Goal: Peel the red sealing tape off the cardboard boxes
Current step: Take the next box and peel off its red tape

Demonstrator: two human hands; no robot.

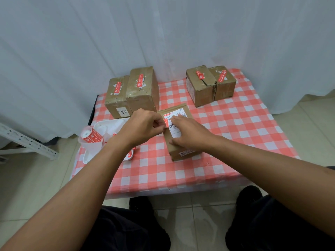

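Near cardboard box (178, 140) lying flat at the middle of the table, white shipping label (175, 124) on top, digits reading roughly "642 … 4 00 015", smaller print and barcodes too blurred to read; another small label on the near end face, illegible. Left hand (145, 126) at the box's left edge, fingertips pinched on a short red tape strip (165, 122) beside the label. Right hand (188, 133) spread flat over the box top, fingers straight, pressing down, gripping nothing. Behind, on the left, two taller boxes (132, 91) standing touching, each with a red tape strip on top; black lettering on the front of the left one, unclear. At back right, a second pair of boxes (211, 84), also touching, red strips on top. On the left edge, a white tray (108, 125) and a clear cup (90, 142) holding a roll of red printed tape (91, 137). Red-and-white checked tablecloth (235, 133) over a low table; white curtain (163, 33) behind; pale tiled floor (36, 178); grey perforated metal bracket (27, 142) at far left.
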